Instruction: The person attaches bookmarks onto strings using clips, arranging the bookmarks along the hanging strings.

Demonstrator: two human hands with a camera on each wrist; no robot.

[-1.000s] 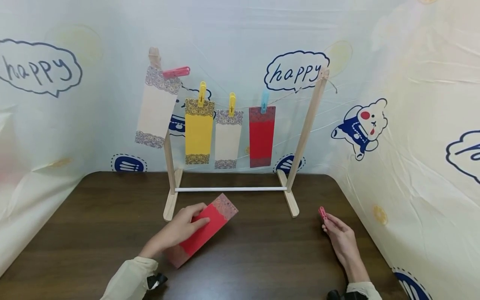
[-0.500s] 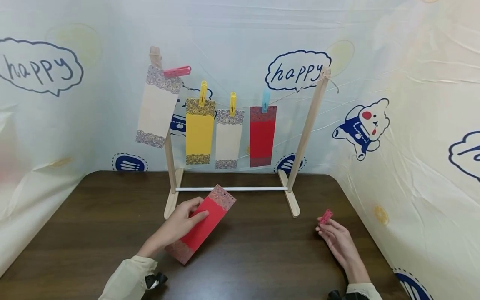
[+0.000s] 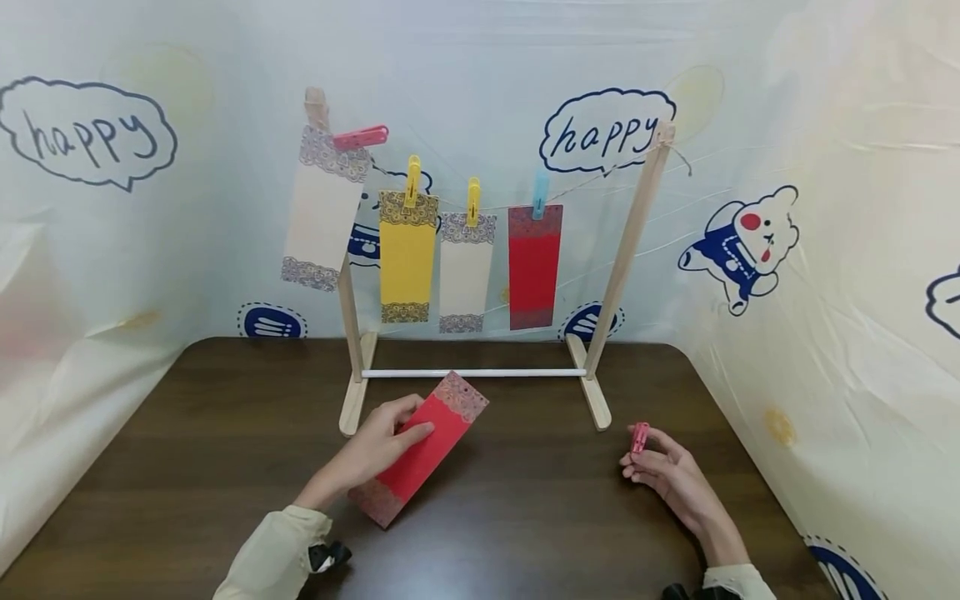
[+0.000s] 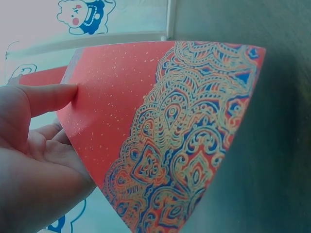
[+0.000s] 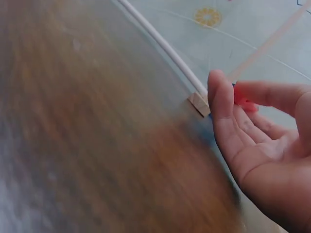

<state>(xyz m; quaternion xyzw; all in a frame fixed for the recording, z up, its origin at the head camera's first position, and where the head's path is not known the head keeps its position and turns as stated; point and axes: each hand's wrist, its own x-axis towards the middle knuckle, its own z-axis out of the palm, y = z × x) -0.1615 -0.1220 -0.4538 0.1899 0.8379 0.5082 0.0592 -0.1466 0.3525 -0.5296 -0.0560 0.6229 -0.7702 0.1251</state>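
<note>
In the head view, my left hand [image 3: 378, 446] pinches a red paper card [image 3: 435, 454] between the thumb and the other fingers, tilted above the table. Lacy patterned bands cover both ends of this card; one fills much of the left wrist view, its gold and blue scrollwork [image 4: 175, 141] plain to see. Further right, my right hand [image 3: 678, 487] holds a small pink clothespin [image 3: 639, 437] in its fingertips. Most of that clothespin is hidden behind the fingers in the right wrist view, where only a bit of pink plastic [image 5: 245, 99] shows.
Beyond the hands stands a wooden rack with a white crossbar [image 3: 472, 373] and a string. On it hang a large white card [image 3: 326, 212], a yellow card [image 3: 407, 258], a smaller white card [image 3: 467, 271] and a red card [image 3: 534, 267], each with a clothespin. Printed sheeting surrounds the brown table [image 3: 525, 508].
The right hand has shifted a little to the left and turned the clothespin in its fingers. My left hand has lifted the red card slightly. The head view has swung a little.
</note>
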